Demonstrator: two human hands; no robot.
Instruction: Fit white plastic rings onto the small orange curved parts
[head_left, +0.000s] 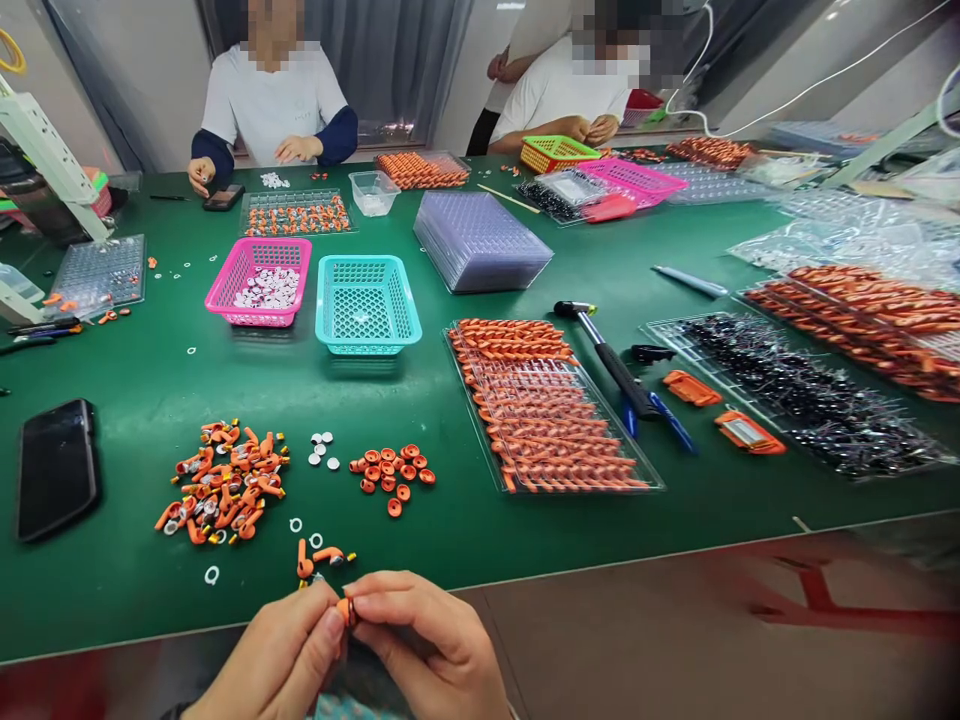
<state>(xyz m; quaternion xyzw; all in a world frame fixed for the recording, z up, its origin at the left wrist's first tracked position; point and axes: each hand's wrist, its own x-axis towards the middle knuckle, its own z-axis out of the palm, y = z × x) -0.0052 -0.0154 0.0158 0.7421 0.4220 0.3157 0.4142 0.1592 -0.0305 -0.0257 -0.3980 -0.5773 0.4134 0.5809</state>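
Observation:
At the table's near edge, my left hand (281, 650) and my right hand (435, 640) meet, pinching a small orange earbud (345, 611) between their fingertips. The fingers cover most of it. Just beyond lie two loose earbud stems (303, 560) with yellow-tipped ends close by. A heap of orange earbud parts (225, 485) lies ahead on the left. Small orange round caps (388, 465) are scattered to its right, with several white discs (322, 448) between. Thin white rings (212, 575) lie near my left hand.
A black phone (58, 470) lies at left. Pink (259, 320) and turquoise baskets (367, 345) stand mid-table. To the right are a tray of orange parts (547, 420), a hammer (611, 365) and a tray of black wired pieces (802, 390). Co-workers (270, 110) sit opposite.

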